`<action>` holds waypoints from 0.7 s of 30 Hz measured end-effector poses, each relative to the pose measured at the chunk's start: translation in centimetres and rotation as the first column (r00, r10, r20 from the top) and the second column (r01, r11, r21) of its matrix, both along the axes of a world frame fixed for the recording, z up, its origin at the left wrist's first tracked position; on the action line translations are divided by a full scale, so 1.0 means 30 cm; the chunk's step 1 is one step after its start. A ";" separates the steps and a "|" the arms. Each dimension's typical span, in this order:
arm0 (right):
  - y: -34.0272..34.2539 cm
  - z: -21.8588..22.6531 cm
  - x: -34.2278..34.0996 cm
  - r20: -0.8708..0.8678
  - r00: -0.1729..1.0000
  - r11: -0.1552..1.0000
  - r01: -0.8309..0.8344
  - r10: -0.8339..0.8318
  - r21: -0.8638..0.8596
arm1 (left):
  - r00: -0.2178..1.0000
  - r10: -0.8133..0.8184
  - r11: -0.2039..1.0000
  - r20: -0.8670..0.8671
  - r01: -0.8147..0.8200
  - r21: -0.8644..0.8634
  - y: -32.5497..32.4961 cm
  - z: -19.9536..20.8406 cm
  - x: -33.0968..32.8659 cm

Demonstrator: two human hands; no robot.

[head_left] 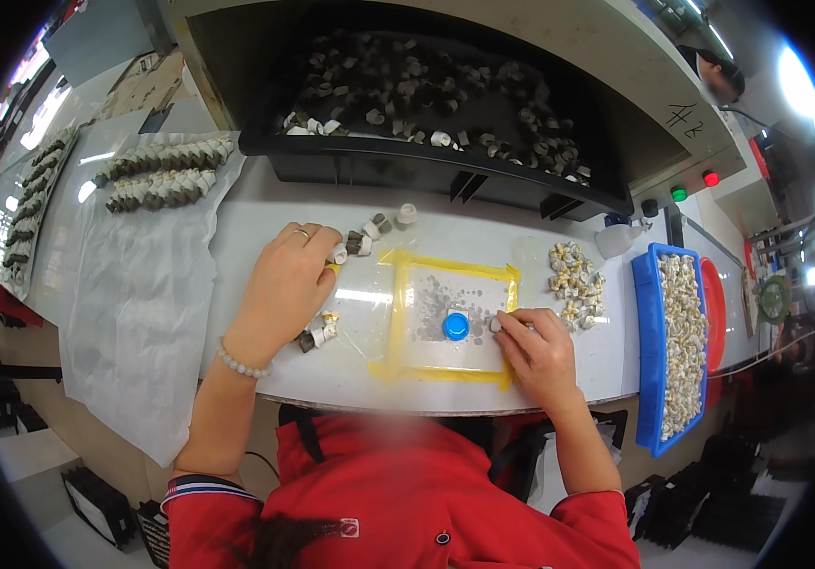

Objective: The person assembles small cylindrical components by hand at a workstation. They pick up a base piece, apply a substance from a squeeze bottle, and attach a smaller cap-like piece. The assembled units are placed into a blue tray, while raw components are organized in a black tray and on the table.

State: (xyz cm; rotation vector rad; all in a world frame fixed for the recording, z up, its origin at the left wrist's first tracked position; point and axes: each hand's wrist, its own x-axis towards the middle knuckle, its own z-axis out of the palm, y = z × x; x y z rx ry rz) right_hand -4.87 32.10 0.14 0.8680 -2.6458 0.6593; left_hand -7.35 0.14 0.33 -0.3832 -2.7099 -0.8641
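My left hand (289, 284) is closed, its fingertips pinching a small white cylindrical piece (337, 253). Beyond those fingertips lies a short row of white-and-grey pieces (366, 236), and a single white piece (407, 214) stands past it. Nearer me, beside the left wrist, is a small cluster of similar pieces (319, 332). A pale sheet edged with yellow tape (455, 266) bears grey smudges and a round blue cap-like part (456, 326). At its right edge my right hand (540, 353) pinches a small whitish piece (496, 324), partly hidden by the fingers.
A black bin (360, 171) of loose grey and white pieces spans the back. To the right are a heap of cream-coloured pieces (574, 284), a white bottle (619, 237) and a full blue tray (649, 379). Rows of pieces (163, 175) lie on white paper (142, 313) at left.
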 end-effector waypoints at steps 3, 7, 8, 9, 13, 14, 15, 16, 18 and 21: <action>-0.013 0.013 -0.011 0.019 1.000 1.000 -0.019 0.019 -0.020 | 1.000 -0.023 1.000 0.020 0.022 0.015 0.000 0.002 -0.004; -0.046 0.043 -0.030 0.066 0.995 0.996 -0.068 0.072 -0.054 | 0.992 -0.060 0.998 0.111 0.057 0.031 0.001 0.016 0.002; -0.064 0.051 -0.036 0.062 0.994 0.994 -0.089 0.093 -0.061 | 0.988 -0.070 0.997 0.138 0.064 0.045 0.003 0.019 0.003; -0.076 0.049 -0.043 0.064 0.991 0.992 -0.112 0.116 -0.059 | 0.984 -0.075 0.996 0.164 0.067 0.057 0.001 0.025 0.008; -0.116 0.077 -0.061 0.109 0.979 0.984 -0.175 0.170 0.035 | 0.976 -0.059 0.996 0.211 0.043 0.078 -0.009 0.018 0.007; -0.118 0.077 -0.065 0.108 0.978 0.981 -0.187 0.180 0.056 | 0.981 -0.046 0.996 0.187 0.031 0.081 -0.008 0.019 0.009; -0.119 0.073 -0.067 0.108 0.976 0.978 -0.197 0.189 0.074 | 0.986 -0.034 0.996 0.165 0.020 0.082 -0.007 0.019 0.011; -0.122 0.074 -0.068 0.117 0.975 0.974 -0.203 0.191 0.103 | 0.989 -0.021 0.996 0.143 0.009 0.084 -0.006 0.019 0.013; -0.125 0.086 -0.066 0.134 0.973 0.964 -0.211 0.190 0.161 | 0.992 0.025 0.992 0.122 -0.040 0.122 -0.006 0.016 0.012; -0.138 0.097 -0.064 0.115 0.975 0.951 -0.211 0.189 0.227 | 0.977 0.092 0.953 0.195 -0.143 0.268 0.009 0.051 0.023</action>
